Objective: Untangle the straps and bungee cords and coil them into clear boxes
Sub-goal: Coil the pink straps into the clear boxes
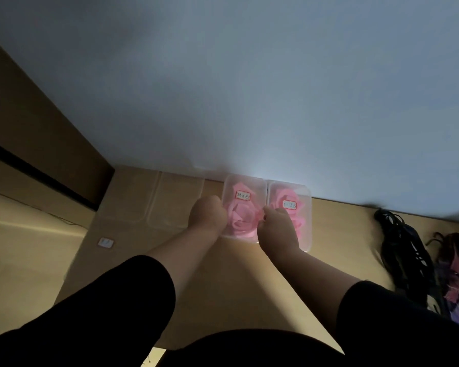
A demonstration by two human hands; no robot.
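Observation:
Two lidded clear boxes stand side by side against the wall, each with a white label and coiled pink strap inside. My left hand grips the left edge of the left box, fingers curled downward. At that box's right edge, my right hand has its thumb by the gap between the boxes, and it covers part of the right box. The pink strap shows through the lid between my hands. My fingertips are hidden.
Two more clear boxes with nothing visible inside sit to the left on the wooden table. A small label lies near them. At the right lie a tangle of black cords and purple and pink straps.

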